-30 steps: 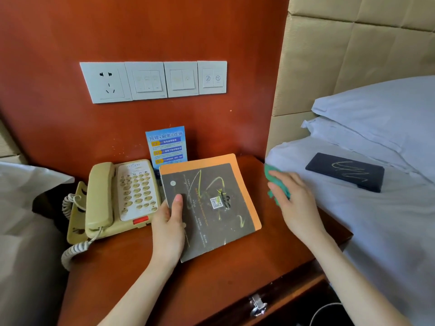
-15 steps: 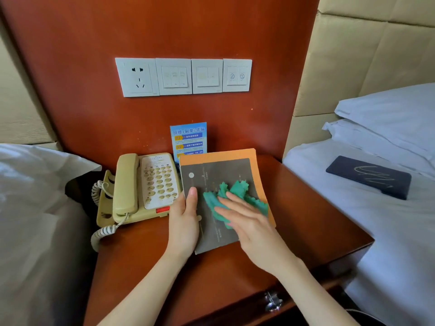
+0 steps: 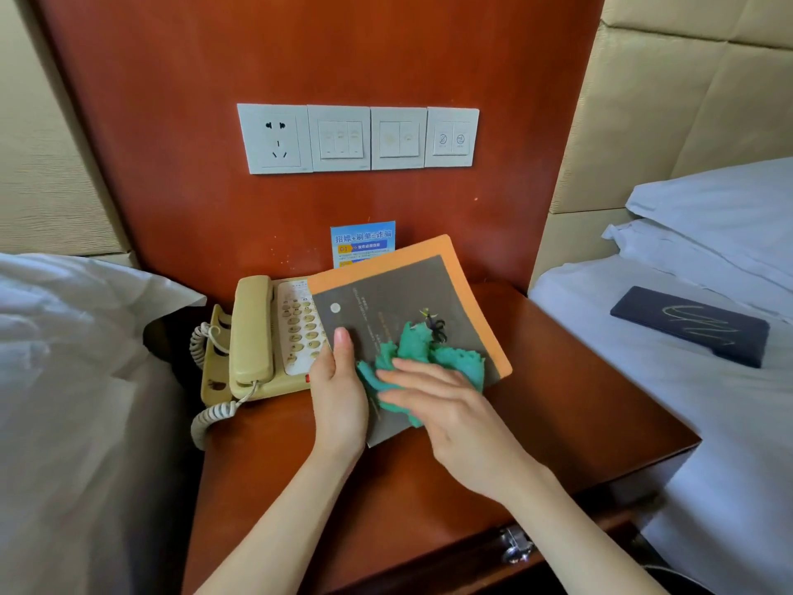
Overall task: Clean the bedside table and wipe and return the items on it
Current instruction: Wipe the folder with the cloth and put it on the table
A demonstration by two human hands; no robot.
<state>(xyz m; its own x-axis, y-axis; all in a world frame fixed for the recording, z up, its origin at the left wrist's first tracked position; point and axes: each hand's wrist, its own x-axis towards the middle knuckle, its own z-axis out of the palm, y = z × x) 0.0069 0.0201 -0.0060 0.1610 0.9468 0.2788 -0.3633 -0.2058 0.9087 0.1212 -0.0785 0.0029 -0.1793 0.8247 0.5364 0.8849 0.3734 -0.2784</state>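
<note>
Hands – left (image 3: 339,392) grips booklet (image 3: 399,302) edge, right (image 3: 450,410) flat, pressing green cloth (image 3: 412,350) – card (image 3: 362,244) marked "01"

Wooden bedside table (image 3: 579,423) carries a telephone (image 3: 257,341).

Both forearms are bare from the bottom of the view up to the wrists, with no sleeve showing. The left hand (image 3: 339,392) and right hand (image 3: 450,416) wear no gloves, rings, watch or bracelet; the visible thumbnail is short and unpainted
</note>
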